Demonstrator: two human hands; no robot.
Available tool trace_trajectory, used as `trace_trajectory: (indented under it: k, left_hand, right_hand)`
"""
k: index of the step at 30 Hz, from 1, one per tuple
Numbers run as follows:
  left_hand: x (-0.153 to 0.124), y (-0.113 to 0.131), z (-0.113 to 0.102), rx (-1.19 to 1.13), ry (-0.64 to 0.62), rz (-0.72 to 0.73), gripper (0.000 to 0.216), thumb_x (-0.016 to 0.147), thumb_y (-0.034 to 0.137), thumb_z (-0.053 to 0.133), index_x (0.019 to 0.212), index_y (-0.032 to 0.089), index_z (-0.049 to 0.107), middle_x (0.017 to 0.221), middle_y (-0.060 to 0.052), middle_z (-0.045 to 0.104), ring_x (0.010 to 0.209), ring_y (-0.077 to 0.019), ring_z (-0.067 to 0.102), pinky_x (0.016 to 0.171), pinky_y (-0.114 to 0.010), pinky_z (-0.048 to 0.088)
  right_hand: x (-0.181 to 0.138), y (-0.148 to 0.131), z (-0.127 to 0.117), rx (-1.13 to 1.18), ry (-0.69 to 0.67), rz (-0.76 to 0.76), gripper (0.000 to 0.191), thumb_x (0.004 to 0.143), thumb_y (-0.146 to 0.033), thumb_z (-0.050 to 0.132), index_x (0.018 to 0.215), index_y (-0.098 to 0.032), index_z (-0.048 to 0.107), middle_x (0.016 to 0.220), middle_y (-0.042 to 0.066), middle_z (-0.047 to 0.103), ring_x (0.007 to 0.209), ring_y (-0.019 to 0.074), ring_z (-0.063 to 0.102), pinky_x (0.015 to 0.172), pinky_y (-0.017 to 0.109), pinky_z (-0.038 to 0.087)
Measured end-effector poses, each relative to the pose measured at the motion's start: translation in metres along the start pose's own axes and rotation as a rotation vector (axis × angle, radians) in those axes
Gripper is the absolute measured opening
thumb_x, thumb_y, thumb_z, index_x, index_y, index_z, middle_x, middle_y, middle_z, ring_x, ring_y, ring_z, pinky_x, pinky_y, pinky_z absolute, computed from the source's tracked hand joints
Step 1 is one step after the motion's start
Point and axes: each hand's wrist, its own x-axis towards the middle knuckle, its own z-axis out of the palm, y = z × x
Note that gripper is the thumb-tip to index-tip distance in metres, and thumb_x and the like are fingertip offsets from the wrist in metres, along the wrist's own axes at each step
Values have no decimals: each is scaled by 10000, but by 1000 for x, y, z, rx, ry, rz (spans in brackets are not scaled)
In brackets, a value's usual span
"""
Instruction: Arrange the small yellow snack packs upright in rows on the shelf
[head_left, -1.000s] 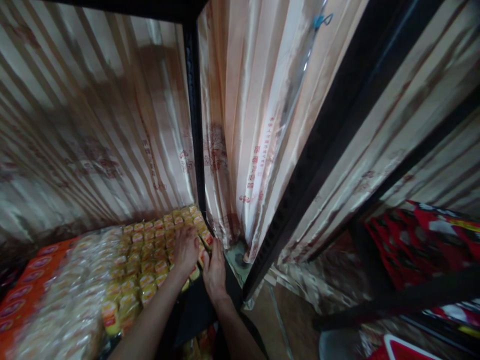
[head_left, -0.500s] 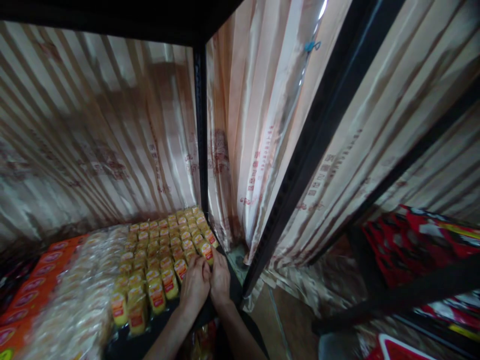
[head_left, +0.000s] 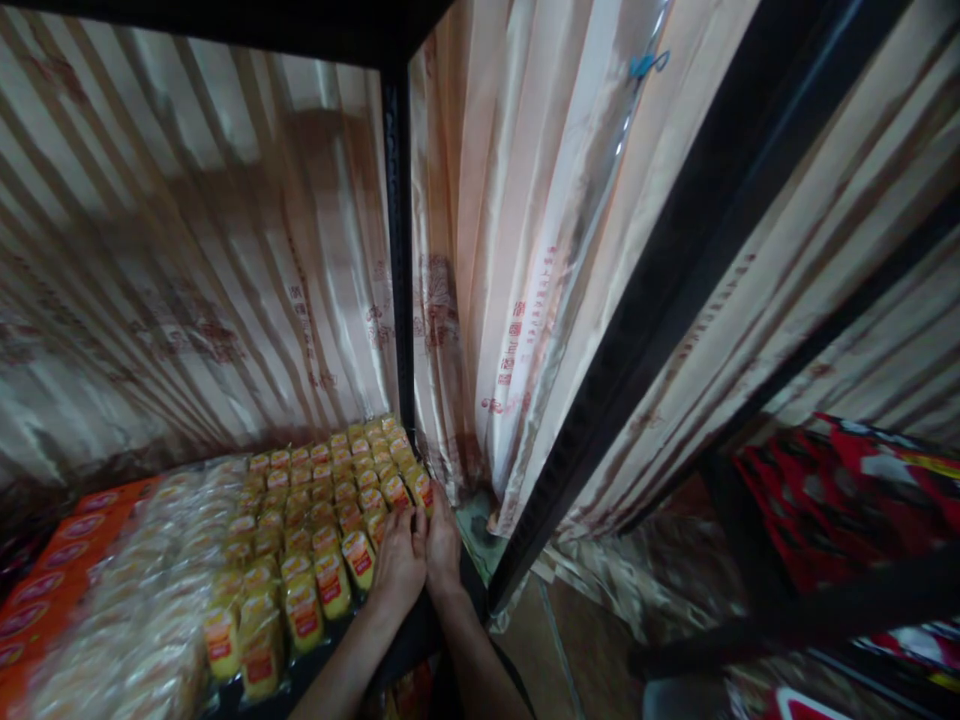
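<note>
Seeming light, soft and slippery, the near yellow packs (head_left: 332,582) suit a side hold; whether left hand (head_left: 400,560) or right hand (head_left: 443,548) grips any, I cannot tell.

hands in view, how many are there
2: the left hand is at the near right corner of the yellow packets, and the right hand is close beside it, to its right.
</note>
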Motion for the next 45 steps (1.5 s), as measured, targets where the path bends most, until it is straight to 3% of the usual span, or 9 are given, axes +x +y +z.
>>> trace_trajectory:
  k: [10, 16, 19, 23, 29, 34, 38, 41, 45]
  left_hand:
    - [2, 3, -5, 8, -37, -13, 404, 763, 84, 350, 1114, 61, 550, 1162, -159, 565, 1109, -182, 517, 1006, -307, 364]
    - [-3, 6, -6, 56, -61, -16, 448, 774, 70, 333, 1194, 51, 488, 1321, -183, 441, 1200, -202, 457, 1026, -328, 352]
    - [-6, 4, -5, 66, -67, -10, 438, 793, 81, 319, 1198, 42, 480, 1327, -194, 430, 1217, -215, 440, 1024, -336, 357]
    - [-7, 0, -5, 89, -39, 54, 393, 805, 82, 301, 1127, 95, 526, 1236, -170, 508, 1119, -194, 521, 950, -339, 426]
    - [-19, 6, -13, 107, -26, 119, 372, 804, 66, 281, 1044, 91, 564, 1213, -175, 505, 1051, -192, 557, 900, -332, 458]
    - [-54, 6, -17, -2, 53, 93, 326, 809, 122, 316, 953, 152, 608, 1037, -111, 595, 911, -159, 595, 853, -305, 483]
    - [-105, -11, -14, -166, 79, 113, 328, 817, 161, 300, 913, 169, 613, 933, -95, 617, 871, -154, 595, 821, -289, 487]
    - [-151, -32, -10, -259, 52, 96, 333, 807, 165, 297, 907, 190, 614, 936, -99, 626, 902, -164, 591, 821, -296, 484]
    - [-199, -74, -2, -304, -39, -71, 332, 795, 165, 321, 938, 197, 619, 958, -95, 641, 928, -175, 597, 849, -318, 474]
  right_hand:
    - [-3, 2, 5, -39, -53, -66, 516, 801, -150, 368, 1316, -164, 401, 1220, 114, 535, 1137, 207, 480, 972, 382, 398]
    - [-9, 17, 15, -75, -58, -57, 557, 788, -182, 381, 1333, -71, 359, 1332, 160, 441, 1273, 245, 333, 1022, 436, 336]
    - [-10, 20, 18, -46, -67, -58, 565, 783, -172, 373, 1341, -85, 348, 1352, 149, 421, 1282, 232, 322, 1035, 436, 317]
    - [-8, 22, 20, -17, -65, -43, 586, 772, -177, 372, 1352, -111, 331, 1375, 131, 395, 1298, 222, 298, 1041, 442, 303]
    - [-13, 18, 12, -4, -49, -64, 602, 758, -145, 337, 1359, -121, 318, 1374, 118, 399, 1305, 204, 287, 1040, 438, 301]
    - [-40, -4, -12, -23, 19, -74, 519, 819, -237, 370, 1321, -106, 368, 1333, 151, 436, 1272, 233, 335, 1014, 444, 331]
    - [-88, -27, -39, 33, 21, -38, 378, 845, -253, 355, 1168, -122, 503, 1150, 148, 568, 1097, 224, 505, 916, 402, 423]
    - [-138, -39, -52, 116, -100, 22, 273, 821, -226, 368, 988, -180, 579, 930, 84, 641, 886, 186, 596, 803, 324, 480]
    - [-192, -42, -47, 113, -436, 53, 274, 733, -154, 386, 838, -203, 635, 821, 52, 675, 770, 171, 629, 695, 264, 496]
